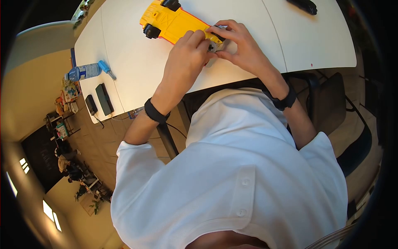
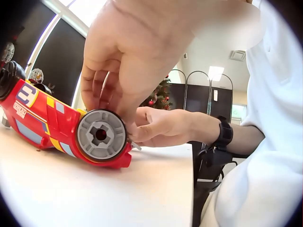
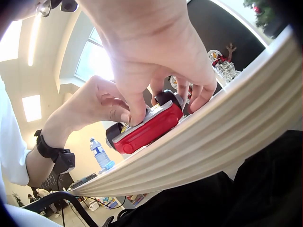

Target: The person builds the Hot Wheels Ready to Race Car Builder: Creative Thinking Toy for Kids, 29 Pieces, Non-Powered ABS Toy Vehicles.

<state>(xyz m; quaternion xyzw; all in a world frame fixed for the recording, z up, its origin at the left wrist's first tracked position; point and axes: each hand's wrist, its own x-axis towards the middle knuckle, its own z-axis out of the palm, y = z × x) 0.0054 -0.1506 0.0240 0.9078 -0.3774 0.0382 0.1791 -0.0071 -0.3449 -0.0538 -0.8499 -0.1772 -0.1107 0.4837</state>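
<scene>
A toy car (image 1: 180, 23) lies upside down on the white table, its yellow underside up. Its red body (image 3: 150, 131) shows along the near end in the right wrist view. My left hand (image 1: 184, 62) bends its fingers over a near-end wheel (image 2: 88, 139), which has a grey hub and a black tyre. At the opposite near corner my right hand (image 1: 245, 47) spans the car, thumb on its end and fingers around the other black wheel (image 3: 165, 98). The left fingertips are partly hidden behind the wheel. Two far-end black wheels (image 1: 151, 31) stick up freely.
On the table's left lie a water bottle (image 1: 85, 72), a blue object (image 1: 106, 68), a dark green flat case (image 1: 104, 99) and a small black device (image 1: 91, 104) with a cable. A black item (image 1: 304, 6) lies far right. A chair (image 1: 331, 108) stands at right.
</scene>
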